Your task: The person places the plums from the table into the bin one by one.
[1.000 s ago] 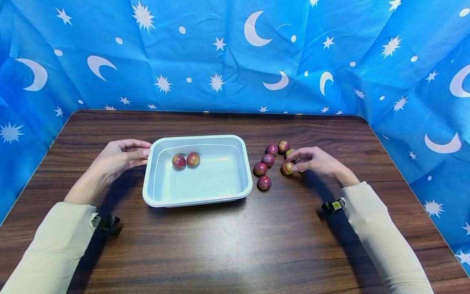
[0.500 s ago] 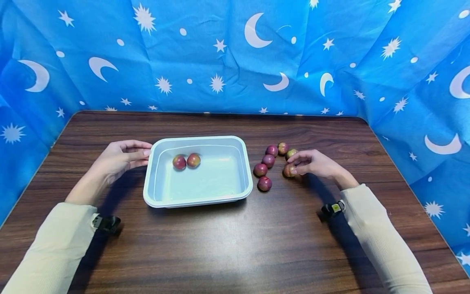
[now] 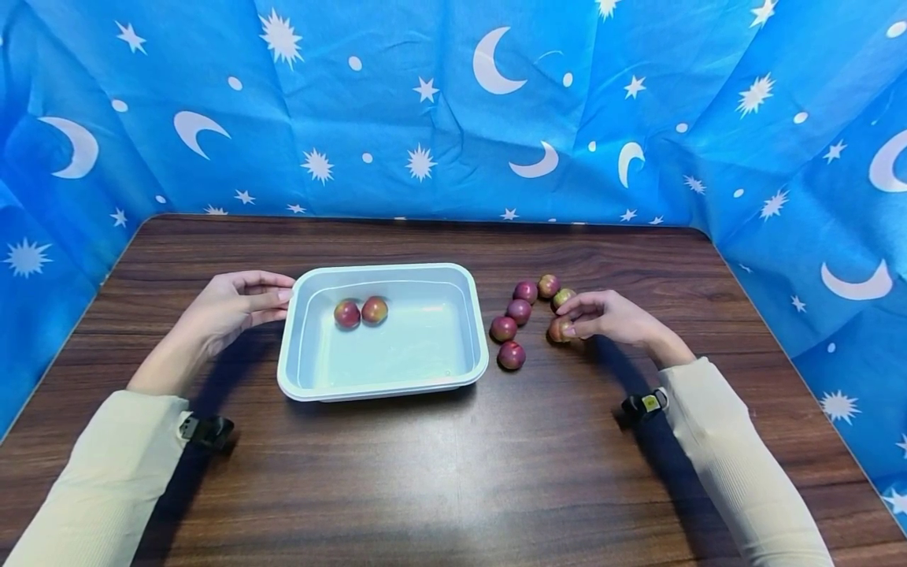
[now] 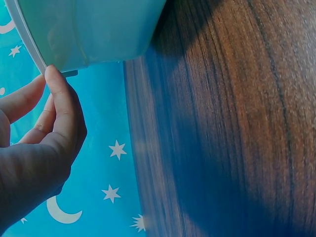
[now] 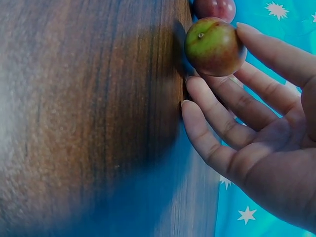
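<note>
Your right hand [image 3: 609, 316] pinches a red-green plum [image 3: 557, 329] on the desk [image 3: 453, 472], at three o'clock from the white tray [image 3: 386, 386]. Your left hand [image 3: 230, 303] rests straight fingers [image 4: 59, 98] on the tray's nine o'clock rim. A loose fingertip pinch could let the round plum roll into its neighbours [image 3: 512, 356].

Red-green plum [image 5: 214, 46], pale blue tray [image 3: 386, 389]

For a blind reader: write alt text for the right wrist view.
The right hand pinches a small red-green fruit between thumb and fingers, just above a dark wooden table. Another red fruit peeks in behind it, against a blue starry backdrop.
</note>
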`<state>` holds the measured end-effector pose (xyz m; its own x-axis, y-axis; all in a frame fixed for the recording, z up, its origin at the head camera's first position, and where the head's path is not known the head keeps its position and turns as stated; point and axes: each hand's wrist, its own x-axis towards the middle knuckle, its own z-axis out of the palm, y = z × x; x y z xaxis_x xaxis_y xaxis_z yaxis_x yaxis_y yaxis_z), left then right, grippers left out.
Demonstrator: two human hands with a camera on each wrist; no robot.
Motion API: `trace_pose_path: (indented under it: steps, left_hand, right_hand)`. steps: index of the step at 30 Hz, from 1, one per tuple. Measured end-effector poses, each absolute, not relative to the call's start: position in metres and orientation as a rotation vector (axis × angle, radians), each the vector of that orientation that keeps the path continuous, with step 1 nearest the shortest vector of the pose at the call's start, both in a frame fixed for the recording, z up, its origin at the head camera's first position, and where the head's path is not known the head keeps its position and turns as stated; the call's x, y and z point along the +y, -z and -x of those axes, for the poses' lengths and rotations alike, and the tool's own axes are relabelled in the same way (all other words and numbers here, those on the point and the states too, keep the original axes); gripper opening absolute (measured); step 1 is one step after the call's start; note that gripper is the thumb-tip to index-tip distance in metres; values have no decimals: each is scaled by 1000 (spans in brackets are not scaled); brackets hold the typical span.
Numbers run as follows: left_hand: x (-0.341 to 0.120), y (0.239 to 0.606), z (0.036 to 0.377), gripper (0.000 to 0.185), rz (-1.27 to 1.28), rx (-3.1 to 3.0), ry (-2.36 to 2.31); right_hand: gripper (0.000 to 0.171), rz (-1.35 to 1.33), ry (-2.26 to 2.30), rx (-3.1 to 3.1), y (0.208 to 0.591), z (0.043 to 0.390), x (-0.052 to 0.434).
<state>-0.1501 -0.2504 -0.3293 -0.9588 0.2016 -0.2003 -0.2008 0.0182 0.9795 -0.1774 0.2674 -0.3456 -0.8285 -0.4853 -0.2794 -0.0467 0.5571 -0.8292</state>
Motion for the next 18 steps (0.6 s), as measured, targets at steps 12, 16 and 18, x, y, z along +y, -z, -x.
trace_pose_path:
  steps: [12,16,18]
  left_hand:
    - [-250,328,151,18,35,2014,-2009]
    - [-250,329,151,14,18,2007,-2021]
    - [-250,329,151,14,19,2015,-2014]
  right_hand:
    - [35,450,1222,2315,339,179,268]
    - [37,460,1232,2308,336,180,268]
    - [37,463,1238,2308,334,181,267]
